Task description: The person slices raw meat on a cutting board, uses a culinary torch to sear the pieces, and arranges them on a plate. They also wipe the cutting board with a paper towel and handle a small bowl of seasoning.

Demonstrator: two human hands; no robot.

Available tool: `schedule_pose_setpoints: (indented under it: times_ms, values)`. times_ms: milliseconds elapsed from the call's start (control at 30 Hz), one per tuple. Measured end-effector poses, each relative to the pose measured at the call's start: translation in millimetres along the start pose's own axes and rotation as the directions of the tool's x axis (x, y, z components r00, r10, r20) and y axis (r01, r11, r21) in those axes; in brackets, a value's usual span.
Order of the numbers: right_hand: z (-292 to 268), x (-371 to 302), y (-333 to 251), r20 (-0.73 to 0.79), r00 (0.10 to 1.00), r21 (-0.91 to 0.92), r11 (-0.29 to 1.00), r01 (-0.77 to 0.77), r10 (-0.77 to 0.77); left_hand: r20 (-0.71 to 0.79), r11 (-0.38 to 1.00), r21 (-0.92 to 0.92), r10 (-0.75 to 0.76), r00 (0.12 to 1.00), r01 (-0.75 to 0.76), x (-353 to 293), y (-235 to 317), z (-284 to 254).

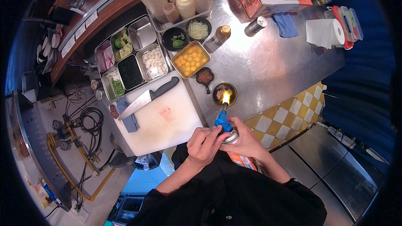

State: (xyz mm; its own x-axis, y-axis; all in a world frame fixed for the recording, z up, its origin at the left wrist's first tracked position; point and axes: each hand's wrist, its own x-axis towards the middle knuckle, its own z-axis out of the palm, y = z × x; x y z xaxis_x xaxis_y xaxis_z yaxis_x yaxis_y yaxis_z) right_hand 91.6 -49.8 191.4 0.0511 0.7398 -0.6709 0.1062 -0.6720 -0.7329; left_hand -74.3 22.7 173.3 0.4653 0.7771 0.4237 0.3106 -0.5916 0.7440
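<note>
Just on the wearer's side of the small, round, dark shiny bowl (pixel 235 98), a blue-headed gas torch (pixel 223 120) with metal nozzle and orange canister lies between both hands, its yellow flame (pixel 226 96) pointing into the bowl beside pinkish pieces (pixel 219 95). Farther from the bowl, the half-closed left hand (pixel 204 145) grips the torch's head with bent fingers, while the right hand (pixel 247 144) curls around the canister's top.

Steel table (pixel 268 71): beyond the fingers (pixel 203 137)
Dark bowl (pixel 233 101): just ahead of them
Spice dish (pixel 207 88): ahead, left
Paper roll (pixel 323 32): far ahead, right
</note>
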Motion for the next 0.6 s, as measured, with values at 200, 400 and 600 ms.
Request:
schedule_pose_setpoints:
  times_ms: [200,400,600]
  values:
    - [0,2,-6,0.012,0.999,-0.062,0.997,-0.047,0.048,0.006,1.000,0.012,-0.023,1.000,0.023,0,1,-5]
    - [1,5,-3,0.061,0.998,-0.048,0.999,0.020,-0.017,0.004,0.999,0.040,-0.025,1.000,0.025,0,3,-10]
    - [-1,3,-4,0.040,0.999,-0.024,0.999,0.032,-0.031,-0.009,0.998,0.053,-0.023,1.000,0.023,2,5,-7]
